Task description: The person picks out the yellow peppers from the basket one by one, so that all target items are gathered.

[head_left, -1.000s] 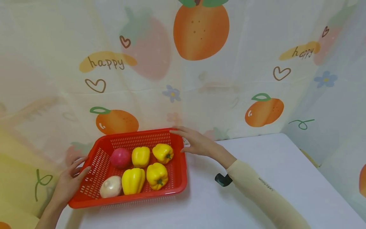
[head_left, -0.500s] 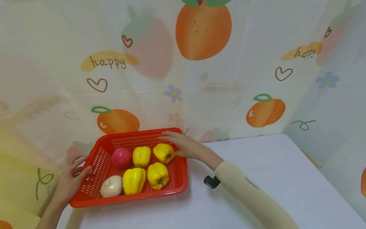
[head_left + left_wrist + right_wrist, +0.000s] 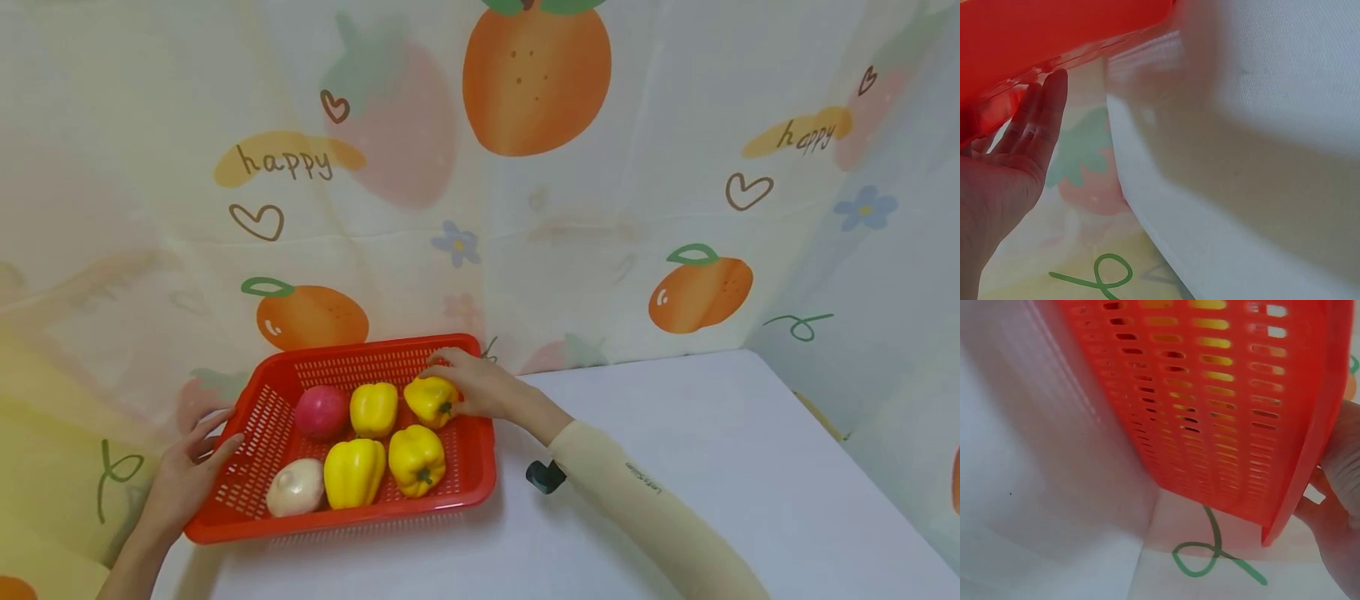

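Note:
In the head view, a red plastic basket (image 3: 322,521) with slotted walls holds several yellow bell peppers (image 3: 352,475), a round dark-pink piece of produce (image 3: 321,412) and a whitish onion-like bulb (image 3: 296,487). My left hand (image 3: 180,479) grips the basket's left rim, thumb over the edge; in the left wrist view its fingers (image 3: 1050,112) extend beneath the rim. Over the right wall reaches my right hand (image 3: 483,383), its fingers and thumb around the back-right pepper (image 3: 429,400). The right wrist view shows this hand partly hidden behind the basket's rim (image 3: 1310,469).
Beneath the basket is a white table (image 3: 675,433). A fruit-patterned cloth (image 3: 585,208) hangs close behind it and along the sides. A small dark device (image 3: 545,477) shows at the right wrist, by the beige sleeve (image 3: 622,492).
My right hand has moved left from the basket's right rim to the back-right pepper, and its fingers have closed around it. The left hand stays at the left rim.

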`<state>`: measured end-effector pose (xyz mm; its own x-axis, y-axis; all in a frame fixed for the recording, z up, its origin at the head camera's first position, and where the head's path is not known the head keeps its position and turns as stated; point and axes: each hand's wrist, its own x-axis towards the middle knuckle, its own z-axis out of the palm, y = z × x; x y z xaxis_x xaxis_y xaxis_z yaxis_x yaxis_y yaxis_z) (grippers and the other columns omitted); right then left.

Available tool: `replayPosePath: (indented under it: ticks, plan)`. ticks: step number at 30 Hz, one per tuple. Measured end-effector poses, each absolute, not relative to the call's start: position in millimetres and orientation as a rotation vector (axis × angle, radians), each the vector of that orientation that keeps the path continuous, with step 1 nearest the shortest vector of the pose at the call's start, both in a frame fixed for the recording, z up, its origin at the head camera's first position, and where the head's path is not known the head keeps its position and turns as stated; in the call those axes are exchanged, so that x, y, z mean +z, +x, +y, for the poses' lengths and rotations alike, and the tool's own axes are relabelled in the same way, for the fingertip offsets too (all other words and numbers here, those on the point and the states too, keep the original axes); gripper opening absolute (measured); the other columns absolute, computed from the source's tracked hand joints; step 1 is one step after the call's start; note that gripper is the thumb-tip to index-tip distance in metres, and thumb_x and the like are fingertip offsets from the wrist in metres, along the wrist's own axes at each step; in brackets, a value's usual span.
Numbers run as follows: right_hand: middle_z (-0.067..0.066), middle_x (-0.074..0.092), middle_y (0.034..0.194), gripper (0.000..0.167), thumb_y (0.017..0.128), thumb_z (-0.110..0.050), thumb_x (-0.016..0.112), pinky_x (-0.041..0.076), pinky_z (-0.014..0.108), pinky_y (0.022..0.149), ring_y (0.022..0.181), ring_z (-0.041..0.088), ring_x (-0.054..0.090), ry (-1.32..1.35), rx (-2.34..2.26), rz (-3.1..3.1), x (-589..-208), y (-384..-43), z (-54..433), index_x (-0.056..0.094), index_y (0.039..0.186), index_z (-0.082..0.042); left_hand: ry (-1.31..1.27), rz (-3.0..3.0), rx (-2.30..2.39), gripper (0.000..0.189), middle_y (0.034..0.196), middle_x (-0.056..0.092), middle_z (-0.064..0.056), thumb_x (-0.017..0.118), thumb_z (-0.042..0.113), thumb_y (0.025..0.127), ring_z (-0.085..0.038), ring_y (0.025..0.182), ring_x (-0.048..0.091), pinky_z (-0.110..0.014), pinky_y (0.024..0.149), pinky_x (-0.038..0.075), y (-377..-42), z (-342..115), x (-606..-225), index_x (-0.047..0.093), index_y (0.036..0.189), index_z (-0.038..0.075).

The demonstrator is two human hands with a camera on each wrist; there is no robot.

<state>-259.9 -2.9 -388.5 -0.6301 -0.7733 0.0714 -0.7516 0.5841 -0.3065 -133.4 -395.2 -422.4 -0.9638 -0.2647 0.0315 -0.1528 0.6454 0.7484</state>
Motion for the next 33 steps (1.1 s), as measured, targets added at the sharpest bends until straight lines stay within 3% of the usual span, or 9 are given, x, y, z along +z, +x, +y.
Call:
replayPosePath:
  ticks: [8,16,25,33]
  plan:
    - [0.000,0.054,0.130,0.045,0.081,-0.017,0.082,0.048,0.031,0.099,0.120,0.016,0.051,-1.257,-0.374,2.745,-390,-267,-12,0.065,0.122,-0.020,0.360,-2.702,-1.269,0.061,0.129,0.051,-0.037,0.056,0.035,0.100,0.005,0.080,0.056,-0.022,0.063,0.055,-133,-396,-422,0.038,0.148,0.003]
    - [-0.003,0.058,0.130,0.047,0.080,-0.017,0.082,0.046,0.031,0.102,0.121,0.015,0.052,-1.199,-0.319,2.712,-390,-268,-19,0.067,0.124,-0.021,0.319,-2.699,-1.286,0.060,0.129,0.050,-0.037,0.055,0.035,0.100,0.008,0.079,0.055,-0.023,0.063,0.055,-133,-396,-422,0.038,0.148,0.003]
    - [-0.001,0.051,0.141,0.053,0.080,-0.014,0.082,0.045,0.032,0.102,0.128,0.017,0.049,-1.200,-0.333,2.671,-390,-270,-23,0.064,0.130,-0.021,0.291,-2.676,-1.284,0.058,0.125,0.053,-0.034,0.057,0.033,0.100,0.009,0.078,0.055,-0.023,0.063,0.055,-132,-395,-423,0.040,0.146,0.002]
    - [0.000,0.046,0.145,0.062,0.080,-0.024,0.083,0.043,0.034,0.105,0.130,0.018,0.046,-1.100,-0.331,2.704,-394,-272,-30,0.058,0.136,-0.020,0.313,-2.682,-1.304,0.061,0.127,0.052,-0.036,0.056,0.035,0.100,0.008,0.078,0.057,-0.025,0.063,0.056,-132,-396,-423,0.038,0.148,0.003]
